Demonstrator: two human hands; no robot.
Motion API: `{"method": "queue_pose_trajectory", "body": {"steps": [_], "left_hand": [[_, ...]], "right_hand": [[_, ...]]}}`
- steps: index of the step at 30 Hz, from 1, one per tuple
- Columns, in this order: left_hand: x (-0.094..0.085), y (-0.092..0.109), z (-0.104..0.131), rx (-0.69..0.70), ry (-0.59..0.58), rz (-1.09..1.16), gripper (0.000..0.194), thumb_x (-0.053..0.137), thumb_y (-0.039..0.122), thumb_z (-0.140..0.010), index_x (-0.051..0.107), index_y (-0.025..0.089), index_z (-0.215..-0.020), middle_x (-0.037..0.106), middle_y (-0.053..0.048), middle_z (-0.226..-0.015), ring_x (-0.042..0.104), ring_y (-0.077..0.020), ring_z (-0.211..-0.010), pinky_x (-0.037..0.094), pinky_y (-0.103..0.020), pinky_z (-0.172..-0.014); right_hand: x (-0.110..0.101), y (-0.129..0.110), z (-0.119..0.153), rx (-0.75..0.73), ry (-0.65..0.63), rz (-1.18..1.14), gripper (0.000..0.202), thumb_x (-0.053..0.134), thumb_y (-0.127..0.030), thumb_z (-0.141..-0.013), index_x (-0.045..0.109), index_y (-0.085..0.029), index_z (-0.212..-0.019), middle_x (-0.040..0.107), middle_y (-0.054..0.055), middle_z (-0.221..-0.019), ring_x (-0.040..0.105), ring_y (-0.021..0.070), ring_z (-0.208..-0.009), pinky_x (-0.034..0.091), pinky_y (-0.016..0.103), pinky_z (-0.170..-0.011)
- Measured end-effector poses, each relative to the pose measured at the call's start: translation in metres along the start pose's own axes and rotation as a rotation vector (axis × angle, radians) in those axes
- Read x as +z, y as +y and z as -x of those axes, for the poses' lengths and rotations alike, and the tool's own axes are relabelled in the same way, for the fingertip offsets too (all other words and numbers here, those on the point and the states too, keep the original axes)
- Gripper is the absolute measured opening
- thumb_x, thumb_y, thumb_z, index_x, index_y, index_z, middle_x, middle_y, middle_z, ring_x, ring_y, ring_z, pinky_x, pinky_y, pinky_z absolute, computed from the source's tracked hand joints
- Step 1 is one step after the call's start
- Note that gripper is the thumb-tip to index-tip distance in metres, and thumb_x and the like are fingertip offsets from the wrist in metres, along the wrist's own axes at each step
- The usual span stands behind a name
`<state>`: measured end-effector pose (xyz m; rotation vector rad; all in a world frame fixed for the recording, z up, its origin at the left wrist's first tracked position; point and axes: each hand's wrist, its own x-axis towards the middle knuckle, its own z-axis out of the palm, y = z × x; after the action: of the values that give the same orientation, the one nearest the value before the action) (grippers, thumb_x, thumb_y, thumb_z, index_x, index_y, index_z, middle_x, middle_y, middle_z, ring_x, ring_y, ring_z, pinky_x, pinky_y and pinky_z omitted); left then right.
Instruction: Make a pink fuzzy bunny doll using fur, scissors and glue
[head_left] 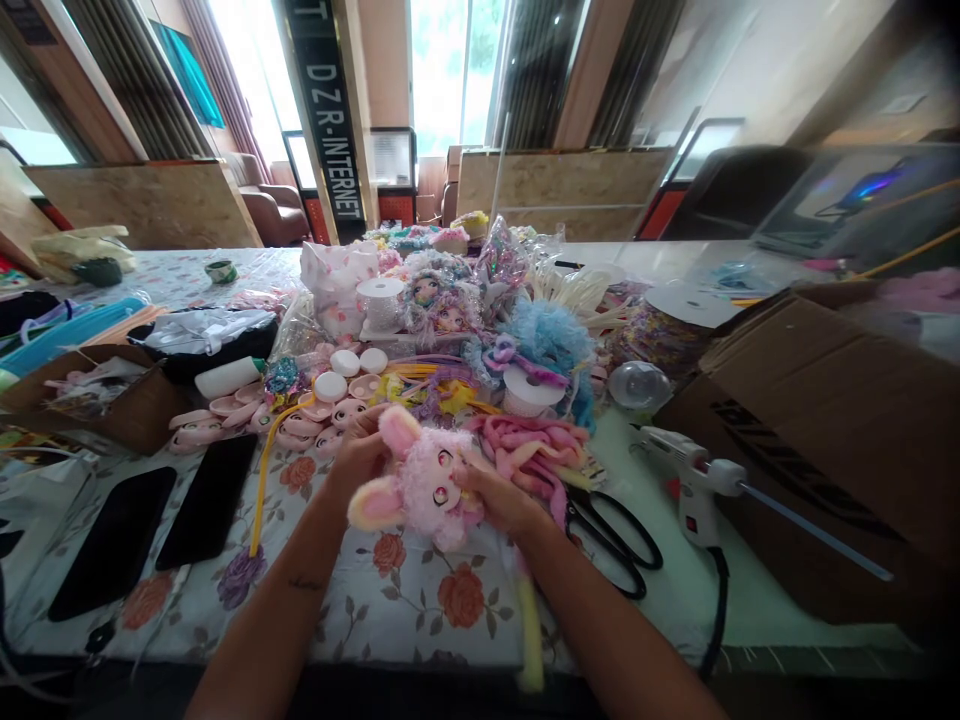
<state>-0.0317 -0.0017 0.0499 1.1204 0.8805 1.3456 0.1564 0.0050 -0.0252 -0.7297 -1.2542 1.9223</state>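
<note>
Between my hands is a fluffy pink doll head (427, 505) with long rabbit ears and large pink eyes, turned sideways so the ears point left. My right hand (499, 495) grips its lower face, the thumb pressed on the front. At the upper ear, my left hand (361, 450) is closed on the head's edge; its fingertips are partly hidden behind the ear. Pink fuzzy strips (529, 445) lie just beyond my right hand. Black-handled scissors (622, 545) rest to its right, and a yellow fuzzy strip (530, 640) hangs near the table edge.
A glue gun (686, 480) with a glue stick lies beside a large cardboard box (810, 430) on the right. Two dark phones (112, 540) are at left. Doll face shells (300, 430), ribbon spools (532, 390) and blue fluff (551, 340) crowd the middle.
</note>
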Motion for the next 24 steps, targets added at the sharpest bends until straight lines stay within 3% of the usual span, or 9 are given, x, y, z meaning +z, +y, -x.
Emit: {"method": "queue_pose_trajectory", "body": {"steps": [4, 8, 11, 14, 17, 21, 24], "left_hand": [[-0.001, 0.003, 0.004, 0.013, -0.036, -0.002, 0.010, 0.069, 0.029, -0.067, 0.066, 0.020, -0.068, 0.065, -0.004, -0.069, 0.063, -0.0206, -0.070, 0.048, -0.028, -0.056], [-0.005, 0.000, 0.002, 0.055, -0.171, 0.039, 0.014, 0.072, 0.029, -0.067, 0.066, 0.019, -0.061, 0.066, -0.008, -0.071, 0.064, -0.0271, -0.086, 0.052, -0.037, -0.074], [-0.012, -0.005, -0.001, 0.156, -0.137, 0.117, 0.014, 0.074, 0.022, -0.068, 0.065, 0.018, -0.058, 0.063, -0.005, -0.064, 0.064, -0.0255, -0.090, 0.050, -0.038, -0.086], [-0.022, -0.001, 0.001, 0.227, -0.166, 0.033, 0.006, 0.072, 0.017, -0.072, 0.073, 0.021, -0.077, 0.069, -0.007, -0.089, 0.061, -0.0263, -0.107, 0.047, -0.039, -0.096], [-0.027, 0.013, 0.007, 0.253, -0.400, -0.214, 0.020, 0.067, 0.019, -0.079, 0.076, 0.023, -0.097, 0.066, -0.012, -0.117, 0.052, -0.0317, -0.125, 0.040, -0.047, -0.105], [-0.023, 0.038, 0.010, 0.248, -0.788, -0.509, 0.041, 0.064, 0.015, -0.081, 0.066, 0.026, -0.121, 0.061, -0.012, -0.129, 0.041, -0.0337, -0.136, 0.033, -0.052, -0.111], [-0.018, 0.048, 0.010, 0.244, -0.867, -0.582, 0.045, 0.062, 0.013, -0.082, 0.063, 0.027, -0.125, 0.063, -0.012, -0.127, 0.044, -0.0321, -0.134, 0.035, -0.051, -0.111]], "right_hand": [[0.002, -0.005, 0.000, -0.011, -0.033, -0.008, 0.046, 0.074, -0.050, -0.070, 0.059, -0.020, -0.101, 0.062, -0.001, -0.082, 0.056, 0.0111, -0.064, 0.047, 0.023, -0.057], [0.010, -0.023, 0.001, -0.062, -0.108, 0.065, 0.064, 0.085, -0.043, -0.057, 0.062, -0.021, -0.111, 0.065, 0.005, -0.105, 0.061, 0.0214, -0.093, 0.051, 0.032, -0.077], [0.015, -0.038, 0.003, -0.140, -0.105, 0.186, 0.083, 0.090, -0.031, -0.048, 0.057, -0.026, -0.124, 0.057, 0.005, -0.127, 0.051, 0.0277, -0.119, 0.046, 0.036, -0.094], [0.015, -0.047, 0.007, -0.247, -0.079, 0.366, 0.092, 0.090, -0.028, -0.049, 0.050, -0.029, -0.133, 0.050, 0.006, -0.138, 0.044, 0.0316, -0.129, 0.041, 0.042, -0.101], [0.011, -0.050, 0.009, -0.296, -0.084, 0.454, 0.094, 0.090, -0.027, -0.050, 0.049, -0.030, -0.134, 0.049, 0.006, -0.140, 0.045, 0.0318, -0.129, 0.039, 0.044, -0.105], [0.006, -0.052, 0.009, -0.254, -0.213, 0.496, 0.091, 0.089, -0.028, -0.053, 0.049, -0.029, -0.135, 0.052, 0.006, -0.138, 0.047, 0.0312, -0.128, 0.037, 0.044, -0.106], [0.004, -0.054, 0.011, -0.189, -0.254, 0.499, 0.089, 0.088, -0.033, -0.054, 0.050, -0.027, -0.135, 0.054, 0.007, -0.136, 0.048, 0.0320, -0.126, 0.039, 0.044, -0.104]]}}
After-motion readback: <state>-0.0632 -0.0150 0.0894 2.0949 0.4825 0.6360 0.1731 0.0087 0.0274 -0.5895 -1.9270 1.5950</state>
